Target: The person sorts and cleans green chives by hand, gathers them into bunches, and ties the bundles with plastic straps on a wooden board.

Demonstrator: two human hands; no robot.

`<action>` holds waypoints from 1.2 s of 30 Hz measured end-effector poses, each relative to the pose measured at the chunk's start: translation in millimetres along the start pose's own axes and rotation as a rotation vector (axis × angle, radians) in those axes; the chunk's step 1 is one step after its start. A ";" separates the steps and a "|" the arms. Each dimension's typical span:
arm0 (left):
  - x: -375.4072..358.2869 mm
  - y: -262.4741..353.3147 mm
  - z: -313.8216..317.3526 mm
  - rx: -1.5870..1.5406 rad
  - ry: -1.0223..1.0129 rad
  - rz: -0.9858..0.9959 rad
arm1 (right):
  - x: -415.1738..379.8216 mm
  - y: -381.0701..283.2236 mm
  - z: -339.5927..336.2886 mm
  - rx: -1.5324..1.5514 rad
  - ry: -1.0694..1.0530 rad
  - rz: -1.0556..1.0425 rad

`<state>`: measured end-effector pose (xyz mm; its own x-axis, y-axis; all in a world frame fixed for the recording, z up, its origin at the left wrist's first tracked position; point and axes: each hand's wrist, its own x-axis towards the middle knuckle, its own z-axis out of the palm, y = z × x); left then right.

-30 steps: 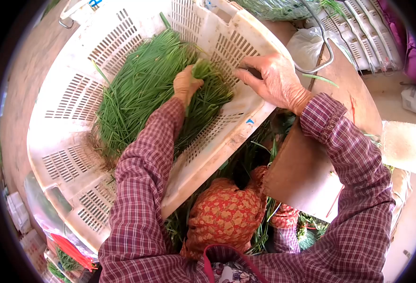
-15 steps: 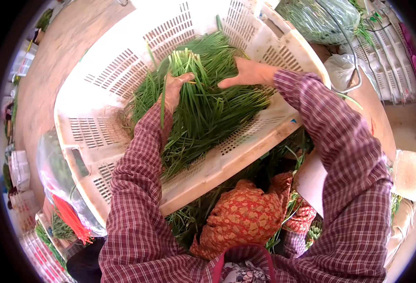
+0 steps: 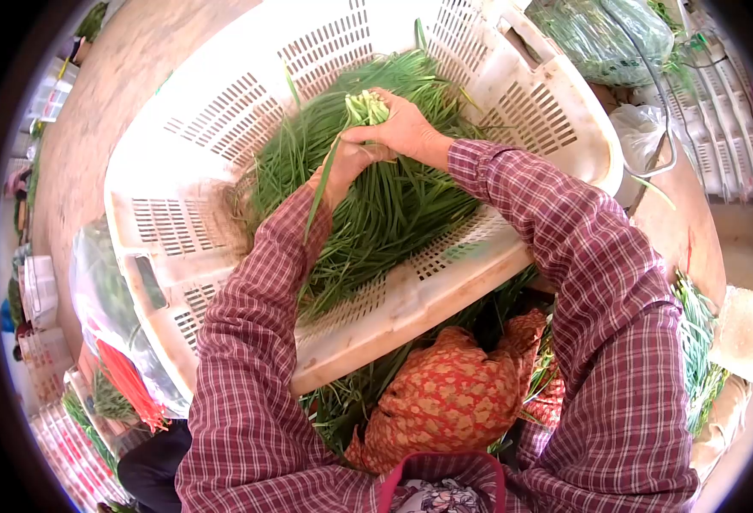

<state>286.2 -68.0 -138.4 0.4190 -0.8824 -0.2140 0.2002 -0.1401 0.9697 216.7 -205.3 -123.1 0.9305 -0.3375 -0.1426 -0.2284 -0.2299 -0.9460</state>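
My right hand (image 3: 409, 130) is wrapped round the upper part of a bunch of chives (image 3: 365, 108), just below its pale cut ends. Close beneath it, my left hand (image 3: 348, 165) also grips the bunch, with its fingers partly hidden by the leaves and the other hand. The long green leaves hang down into a heap of loose chives (image 3: 415, 201). That heap lies in a large white slotted plastic crate (image 3: 411, 323), which is soiled with brown dirt and tilted towards me.
Red strips (image 3: 129, 385) hang by a clear plastic bag (image 3: 94, 286) at the left. A bag of greens (image 3: 603, 38) and a bent metal rod (image 3: 669, 128) are at the upper right. Orange floral cloth (image 3: 445, 389) covers my lap, and more greens (image 3: 693, 342) lie at the right.
My right hand has moved left from beside the heap, where its fingers were spread, and closed round the bunch. My left hand has shifted right and slightly lower on it.
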 end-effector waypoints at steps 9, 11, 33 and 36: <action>-22.3 40.3 5.2 -0.110 -0.179 0.156 | -47.3 -105.3 -36.4 0.462 0.155 -0.227; -42.2 49.6 14.1 -0.121 -0.114 0.054 | -60.5 -128.1 -60.1 0.239 0.274 -0.385; -260.1 292.2 -81.5 0.062 -0.432 0.580 | -234.4 -339.7 25.6 0.853 0.037 -0.717; -253.9 229.8 -36.5 -0.017 -0.528 0.379 | -251.9 -331.4 54.0 0.897 0.010 -0.539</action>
<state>258.1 140.2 134.4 -0.0274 -0.9721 0.2330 0.1395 0.2271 0.9638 73.5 5.2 210.7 0.8428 -0.3998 0.3604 0.5158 0.4081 -0.7533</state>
